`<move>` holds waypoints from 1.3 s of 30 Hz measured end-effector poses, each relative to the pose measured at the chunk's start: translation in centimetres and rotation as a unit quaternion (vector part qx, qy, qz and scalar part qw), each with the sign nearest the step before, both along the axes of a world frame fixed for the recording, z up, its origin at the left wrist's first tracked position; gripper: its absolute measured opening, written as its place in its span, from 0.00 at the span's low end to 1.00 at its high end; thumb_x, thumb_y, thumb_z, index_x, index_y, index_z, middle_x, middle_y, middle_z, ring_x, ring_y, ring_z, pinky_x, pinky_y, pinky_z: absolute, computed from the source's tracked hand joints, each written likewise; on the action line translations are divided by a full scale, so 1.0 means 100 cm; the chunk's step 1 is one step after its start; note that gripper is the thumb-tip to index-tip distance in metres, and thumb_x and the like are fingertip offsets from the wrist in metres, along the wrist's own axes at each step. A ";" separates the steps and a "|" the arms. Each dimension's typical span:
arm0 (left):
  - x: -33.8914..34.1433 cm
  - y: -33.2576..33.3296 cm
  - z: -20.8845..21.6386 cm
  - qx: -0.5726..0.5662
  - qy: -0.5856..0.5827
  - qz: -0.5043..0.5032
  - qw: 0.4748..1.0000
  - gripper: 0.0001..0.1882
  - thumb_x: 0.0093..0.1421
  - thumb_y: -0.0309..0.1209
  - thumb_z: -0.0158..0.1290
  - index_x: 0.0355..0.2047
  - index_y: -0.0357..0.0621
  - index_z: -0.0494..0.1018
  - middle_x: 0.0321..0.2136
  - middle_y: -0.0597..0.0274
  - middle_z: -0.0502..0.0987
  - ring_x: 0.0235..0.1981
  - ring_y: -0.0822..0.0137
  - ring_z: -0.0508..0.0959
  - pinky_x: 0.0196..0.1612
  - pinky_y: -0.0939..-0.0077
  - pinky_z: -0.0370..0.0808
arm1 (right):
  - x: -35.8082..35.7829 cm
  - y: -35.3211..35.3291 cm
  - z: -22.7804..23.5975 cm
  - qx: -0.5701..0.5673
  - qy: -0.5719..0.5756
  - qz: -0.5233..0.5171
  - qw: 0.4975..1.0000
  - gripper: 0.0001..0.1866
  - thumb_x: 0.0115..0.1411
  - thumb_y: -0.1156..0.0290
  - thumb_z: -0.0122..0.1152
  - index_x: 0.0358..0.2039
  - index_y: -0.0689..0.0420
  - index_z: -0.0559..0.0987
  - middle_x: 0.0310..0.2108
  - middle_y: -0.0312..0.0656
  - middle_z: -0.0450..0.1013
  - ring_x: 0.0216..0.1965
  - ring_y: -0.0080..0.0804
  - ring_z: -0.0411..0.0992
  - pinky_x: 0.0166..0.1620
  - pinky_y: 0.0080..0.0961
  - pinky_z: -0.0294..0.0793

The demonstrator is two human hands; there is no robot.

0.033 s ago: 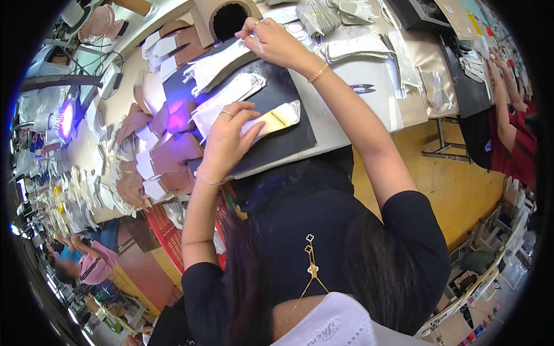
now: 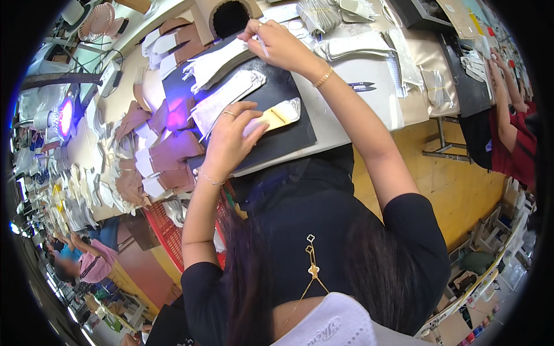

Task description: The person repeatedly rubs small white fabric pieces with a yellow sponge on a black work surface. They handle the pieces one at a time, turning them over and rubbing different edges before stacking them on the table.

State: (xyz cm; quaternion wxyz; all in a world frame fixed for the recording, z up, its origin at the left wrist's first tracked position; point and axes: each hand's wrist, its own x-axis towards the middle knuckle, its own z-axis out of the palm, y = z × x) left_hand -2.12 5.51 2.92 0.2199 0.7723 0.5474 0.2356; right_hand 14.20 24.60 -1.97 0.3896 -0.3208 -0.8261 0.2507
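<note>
My left hand rests at the near side of the black mat. Its thumb and curled fingers grip the left end of a flat white-and-yellow piece with a dark band across it. My right hand is up at the far end of a stack of white strips, its fingers closed. A thin white stick-like thing sticks out between those fingers; whether they also touch the stack is hidden. Between the two hands lies another whitish piece on the mat.
Brown and white cut pieces cover the table left of the mat, near a glowing purple lamp. A round dark-mouthed holder stands beyond it. Small snips and bundled strips lie to the right. A red basket sits below.
My left hand has shifted slightly, its thumb a little lower on the white-and-yellow piece. My right hand has barely moved at the far end of the stack.
</note>
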 end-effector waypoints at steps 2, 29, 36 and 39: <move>0.002 -0.006 -0.011 0.030 0.022 -0.011 0.999 0.15 0.55 0.33 0.68 0.41 0.41 0.80 0.49 0.52 0.79 0.51 0.51 0.78 0.54 0.59 0.74 | 0.014 -0.029 0.004 -0.018 0.003 0.016 1.000 0.10 0.62 0.68 0.58 0.40 0.58 0.78 0.38 0.47 0.81 0.44 0.51 0.76 0.49 0.44 0.74; 0.016 -0.001 -0.006 0.091 0.117 0.012 0.989 0.11 0.58 0.35 0.65 0.39 0.44 0.82 0.50 0.56 0.78 0.52 0.53 0.77 0.56 0.58 0.72 | -0.089 0.061 -0.006 -0.045 -0.318 -0.087 0.943 0.24 0.62 0.61 0.55 0.55 0.57 0.76 0.50 0.50 0.80 0.61 0.52 0.66 0.60 0.54 0.60; 0.012 -0.009 -0.015 0.061 0.106 0.013 0.992 0.13 0.57 0.35 0.66 0.40 0.45 0.81 0.50 0.56 0.78 0.52 0.52 0.77 0.57 0.57 0.71 | -0.094 0.063 -0.019 0.016 -0.258 -0.119 0.959 0.24 0.57 0.55 0.68 0.47 0.59 0.77 0.40 0.51 0.81 0.52 0.55 0.73 0.54 0.56 0.69; 0.012 -0.009 -0.017 0.051 0.100 0.016 0.994 0.13 0.57 0.35 0.66 0.41 0.46 0.81 0.50 0.56 0.78 0.52 0.52 0.76 0.58 0.57 0.71 | -0.087 0.057 -0.007 0.031 -0.223 -0.118 0.967 0.22 0.56 0.58 0.68 0.45 0.58 0.77 0.38 0.51 0.81 0.52 0.55 0.73 0.52 0.56 0.69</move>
